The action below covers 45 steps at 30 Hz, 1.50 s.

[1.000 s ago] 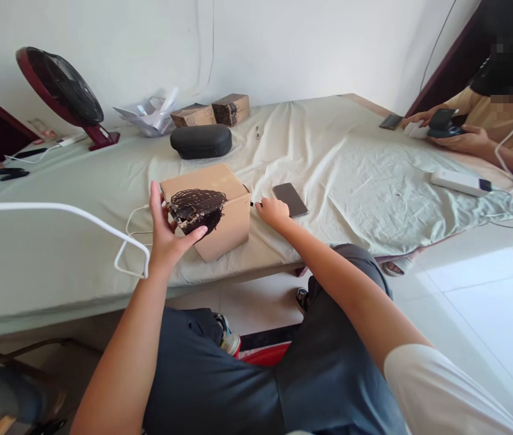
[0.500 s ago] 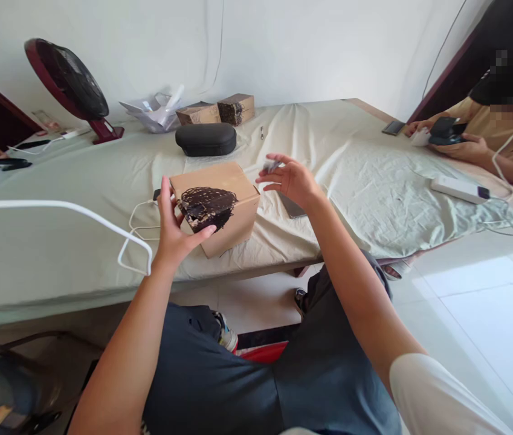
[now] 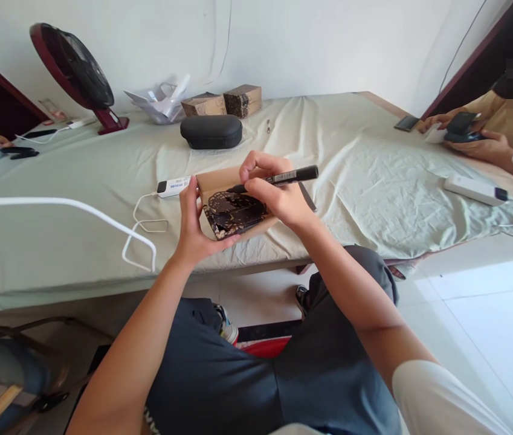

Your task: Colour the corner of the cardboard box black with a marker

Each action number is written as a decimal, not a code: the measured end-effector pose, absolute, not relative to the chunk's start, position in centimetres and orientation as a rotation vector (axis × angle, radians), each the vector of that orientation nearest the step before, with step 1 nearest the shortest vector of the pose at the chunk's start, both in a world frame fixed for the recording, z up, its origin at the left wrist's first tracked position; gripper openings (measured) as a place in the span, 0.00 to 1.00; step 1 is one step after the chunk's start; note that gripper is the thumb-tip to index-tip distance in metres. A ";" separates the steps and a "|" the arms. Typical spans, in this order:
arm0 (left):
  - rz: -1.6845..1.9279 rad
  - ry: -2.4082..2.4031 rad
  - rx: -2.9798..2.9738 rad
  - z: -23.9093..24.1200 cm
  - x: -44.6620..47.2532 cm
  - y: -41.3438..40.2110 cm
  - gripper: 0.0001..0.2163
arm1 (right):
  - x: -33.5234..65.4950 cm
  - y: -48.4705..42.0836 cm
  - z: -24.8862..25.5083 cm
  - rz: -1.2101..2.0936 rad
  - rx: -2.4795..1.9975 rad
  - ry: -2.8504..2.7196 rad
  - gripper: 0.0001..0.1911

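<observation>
A cardboard box [image 3: 217,177] is at the table's near side, one corner covered in dense black scribble [image 3: 242,212]. My left hand [image 3: 191,234] grips its left end, thumb along the near lower edge and fingers on the far side. In my right hand [image 3: 283,194] is a black marker pen [image 3: 300,174], pinched between thumb and fingers. Its dark tip points left and meets the upper part of the scribbled area. My right hand covers the box's right part.
A black case [image 3: 211,132] lies behind the box, with two small cardboard boxes [image 3: 243,100] farther back. A white power bank [image 3: 174,186] with a cable is at left. A fan [image 3: 75,66] stands far left. At right a person holds a dark device [image 3: 462,128].
My right hand has come left and down onto the box, bringing the marker pen to the scribbled area. The box has turned and shifted right, uncovering the white power bank.
</observation>
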State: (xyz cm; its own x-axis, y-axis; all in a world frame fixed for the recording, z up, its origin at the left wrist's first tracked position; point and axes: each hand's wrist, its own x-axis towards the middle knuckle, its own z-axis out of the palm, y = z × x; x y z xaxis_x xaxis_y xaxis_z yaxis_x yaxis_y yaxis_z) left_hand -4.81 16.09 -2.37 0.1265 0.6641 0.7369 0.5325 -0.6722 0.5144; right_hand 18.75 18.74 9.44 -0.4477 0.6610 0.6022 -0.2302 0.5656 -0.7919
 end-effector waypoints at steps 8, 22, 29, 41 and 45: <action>1.579 1.284 2.337 -2.1 -4.6 15.7 0.70 | 18.1 19.0 9.1 0.954 -0.449 -1.795 0.06; 1.600 1.271 2.423 -1.9 -4.4 15.6 0.69 | 18.0 18.9 8.7 0.952 -0.403 -1.773 0.07; 1.568 1.328 2.360 -2.1 -5.2 16.0 0.72 | 21.4 21.0 10.0 0.723 -0.586 -1.393 0.16; 1.686 1.509 1.861 -1.5 -7.6 16.2 0.59 | 26.7 27.5 0.3 0.912 -1.404 -1.918 0.26; 1.728 1.567 1.775 -2.2 -8.4 16.7 0.58 | 24.9 27.5 -1.8 0.606 -1.650 -2.227 0.22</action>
